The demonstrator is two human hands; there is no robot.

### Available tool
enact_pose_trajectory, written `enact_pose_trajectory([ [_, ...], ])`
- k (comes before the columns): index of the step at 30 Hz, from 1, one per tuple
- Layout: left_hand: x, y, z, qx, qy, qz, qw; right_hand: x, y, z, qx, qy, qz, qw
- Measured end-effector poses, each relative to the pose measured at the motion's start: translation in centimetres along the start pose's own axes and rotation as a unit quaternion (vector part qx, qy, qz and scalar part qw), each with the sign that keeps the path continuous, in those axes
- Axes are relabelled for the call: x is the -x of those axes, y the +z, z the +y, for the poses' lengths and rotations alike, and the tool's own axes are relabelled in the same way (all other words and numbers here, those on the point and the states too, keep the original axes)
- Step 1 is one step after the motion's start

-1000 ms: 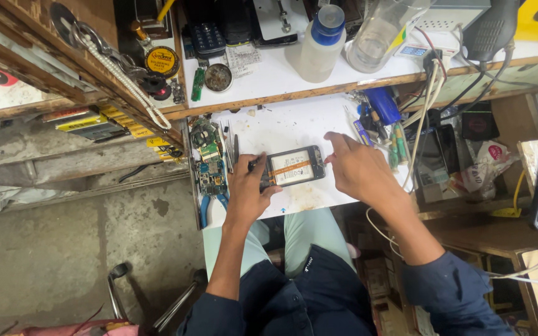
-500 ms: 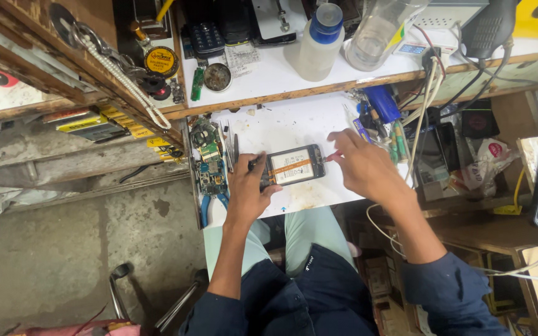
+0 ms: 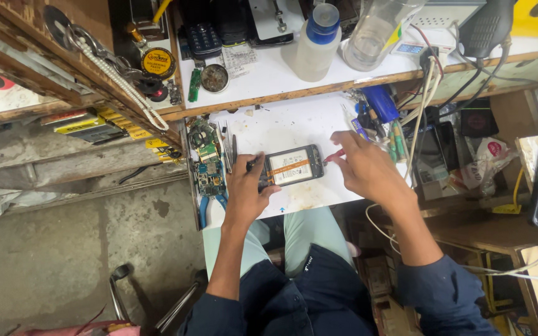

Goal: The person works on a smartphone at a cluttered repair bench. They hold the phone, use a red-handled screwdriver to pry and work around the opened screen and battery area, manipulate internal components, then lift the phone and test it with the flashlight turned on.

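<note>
An opened dark mobile phone (image 3: pixel 292 167) with a white and orange battery showing lies on the white worktop (image 3: pixel 294 124). My left hand (image 3: pixel 246 186) grips the phone's left end and steadies it. My right hand (image 3: pixel 367 167) is at the phone's right end, fingers pinched on a thin red-handled tool (image 3: pixel 334 155) whose tip touches the phone's edge.
Green circuit boards (image 3: pixel 205 163), tweezers and blue-handled pliers (image 3: pixel 208 206) lie left of the phone. A white bottle with a blue cap (image 3: pixel 314 43), a clear jar (image 3: pixel 378 31), a round tin (image 3: pixel 158 62) and old handsets stand on the upper shelf. Cables and pens crowd the right.
My right hand has drawn back a little to the right, from over the phone's right end to its edge. The left hand and phone have stayed put.
</note>
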State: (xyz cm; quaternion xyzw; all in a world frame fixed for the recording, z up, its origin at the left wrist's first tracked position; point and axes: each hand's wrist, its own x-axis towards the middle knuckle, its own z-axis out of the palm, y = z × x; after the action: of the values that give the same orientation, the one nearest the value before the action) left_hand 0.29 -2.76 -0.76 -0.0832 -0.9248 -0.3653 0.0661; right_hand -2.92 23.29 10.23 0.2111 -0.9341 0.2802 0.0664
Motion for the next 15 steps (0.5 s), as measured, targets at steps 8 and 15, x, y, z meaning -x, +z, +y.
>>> enact_pose_trajectory([
  [8,0.0,0.0,0.1,-0.004,0.004,0.000,1.000,0.6,1.8,0.7,-0.065,0.135,0.019,0.989],
  [15,0.1,0.1,0.1,-0.005,-0.004,-0.006,1.000,2.2,5.0,6.6,-0.343,0.172,0.133,0.914],
])
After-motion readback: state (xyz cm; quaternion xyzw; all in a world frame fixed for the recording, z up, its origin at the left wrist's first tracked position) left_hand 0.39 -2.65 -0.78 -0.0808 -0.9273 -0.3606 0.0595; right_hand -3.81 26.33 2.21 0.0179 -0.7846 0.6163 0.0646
